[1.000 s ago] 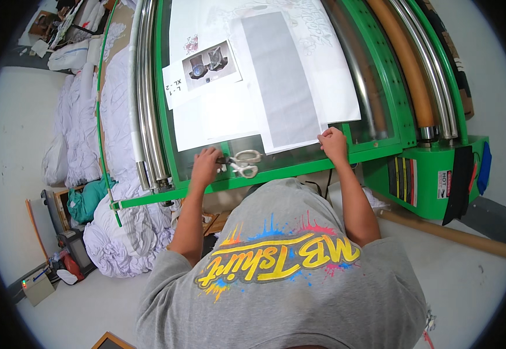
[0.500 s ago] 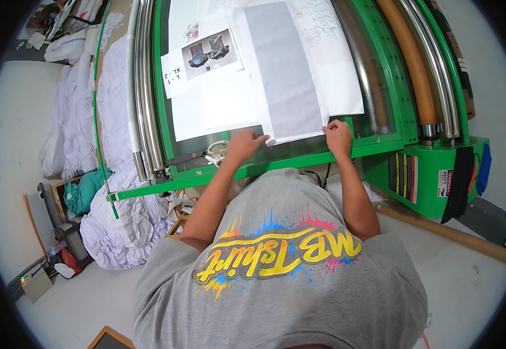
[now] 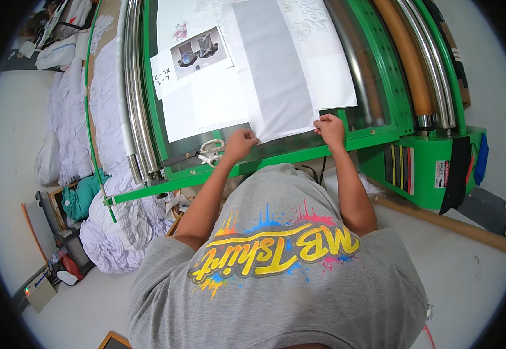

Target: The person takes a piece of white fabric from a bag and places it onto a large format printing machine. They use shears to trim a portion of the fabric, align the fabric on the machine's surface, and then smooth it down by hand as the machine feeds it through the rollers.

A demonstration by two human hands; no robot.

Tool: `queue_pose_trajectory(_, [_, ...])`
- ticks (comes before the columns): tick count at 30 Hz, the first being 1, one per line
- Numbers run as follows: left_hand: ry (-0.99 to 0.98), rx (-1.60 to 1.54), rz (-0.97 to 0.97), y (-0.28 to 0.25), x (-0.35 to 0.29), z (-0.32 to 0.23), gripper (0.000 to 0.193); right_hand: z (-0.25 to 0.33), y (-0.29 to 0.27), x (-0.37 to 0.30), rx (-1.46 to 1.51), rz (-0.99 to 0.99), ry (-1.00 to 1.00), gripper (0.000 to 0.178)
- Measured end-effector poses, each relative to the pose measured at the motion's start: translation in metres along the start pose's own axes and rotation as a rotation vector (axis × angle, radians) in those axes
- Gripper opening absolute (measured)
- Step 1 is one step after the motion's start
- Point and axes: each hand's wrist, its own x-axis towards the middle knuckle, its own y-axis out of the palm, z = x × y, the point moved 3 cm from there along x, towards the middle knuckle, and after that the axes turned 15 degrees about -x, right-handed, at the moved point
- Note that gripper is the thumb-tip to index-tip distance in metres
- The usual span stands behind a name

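Note:
A thin white sheet with a wide grey band [image 3: 279, 70] down its middle lies over larger white papers on the machine's bed; whether it is cloth or paper I cannot tell. My left hand [image 3: 241, 145] is closed in a pinch at the sheet's near left corner. At its near right corner, my right hand [image 3: 330, 130] pinches the edge between thumb and fingers. Just left of my left hand lie scissors [image 3: 210, 153] with white handles and dark blades. A printed photo sheet [image 3: 202, 53] with handwriting beside it rests to the left of the band.
A green frame bar [image 3: 253, 166] runs along the bed's near edge. Metal rollers [image 3: 139, 87] flank the left side, and an orange-brown roller [image 3: 407, 58] the right. White cloth is heaped [image 3: 116, 232] at the left. A cardboard tube [image 3: 445, 224] lies on the floor at right.
My left hand has gone from outstretched fingers beside the sheet's corner to a pinch on it. My right hand keeps its corner. The whole view has shifted slightly.

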Motion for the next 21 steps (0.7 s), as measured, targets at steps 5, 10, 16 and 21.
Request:
queue_pose_trajectory(5, [0.051, -0.046, -0.068, -0.002, -0.003, 0.007, 0.029, -0.004, 0.001, 0.001, -0.130, -0.040, -0.058, 0.023])
queue_pose_trajectory(10, [0.002, -0.017, -0.047, -0.004, -0.002, 0.007, 0.031, 0.005, 0.002, -0.005, -0.202, -0.096, -0.062, 0.023])
queue_pose_trajectory(16, [0.033, 0.083, 0.009, -0.002, 0.001, -0.002, 0.032, 0.010, 0.007, -0.010, -0.370, -0.298, -0.148, 0.030])
queue_pose_trajectory(21, [0.004, 0.187, 0.053, -0.002, 0.002, -0.012, 0.036, 0.019, 0.010, -0.018, -0.460, -0.319, -0.203, 0.032])
